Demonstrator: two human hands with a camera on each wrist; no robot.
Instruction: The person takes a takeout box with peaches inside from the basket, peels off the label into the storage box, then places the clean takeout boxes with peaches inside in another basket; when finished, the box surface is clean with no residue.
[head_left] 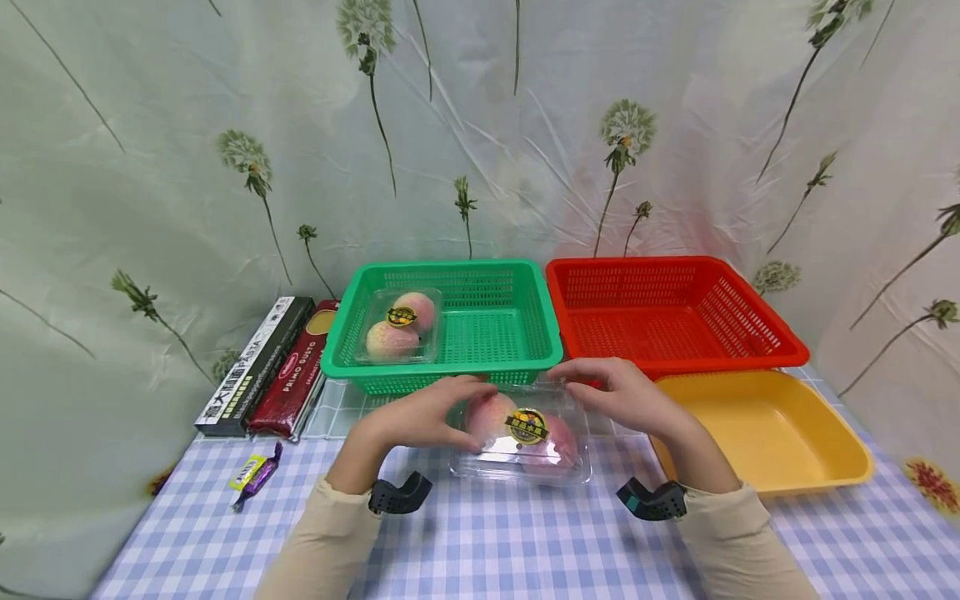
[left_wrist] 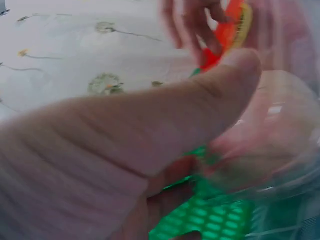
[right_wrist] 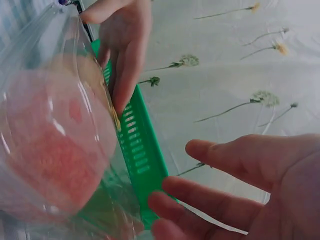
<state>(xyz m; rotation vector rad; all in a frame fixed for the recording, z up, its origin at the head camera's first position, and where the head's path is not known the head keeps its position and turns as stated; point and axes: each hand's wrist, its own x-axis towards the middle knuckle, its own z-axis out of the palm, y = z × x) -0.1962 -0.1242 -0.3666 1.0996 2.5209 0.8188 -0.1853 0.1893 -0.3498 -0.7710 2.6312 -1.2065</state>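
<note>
A clear plastic box of peaches is in front of the green basket, with two pink peaches and a black-and-gold label showing through. My left hand grips its left side, thumb along the near part and fingers toward the far edge. In the left wrist view that thumb overlaps the clear wall beside a peach. Over the far right corner is my right hand. The right wrist view shows its fingers loosely spread and apart from the box, holding nothing.
Another box of peaches sits inside the green basket. To its right are a red basket and a yellow tray. Pasta packages and small wrapped candies lie at left on the checked cloth.
</note>
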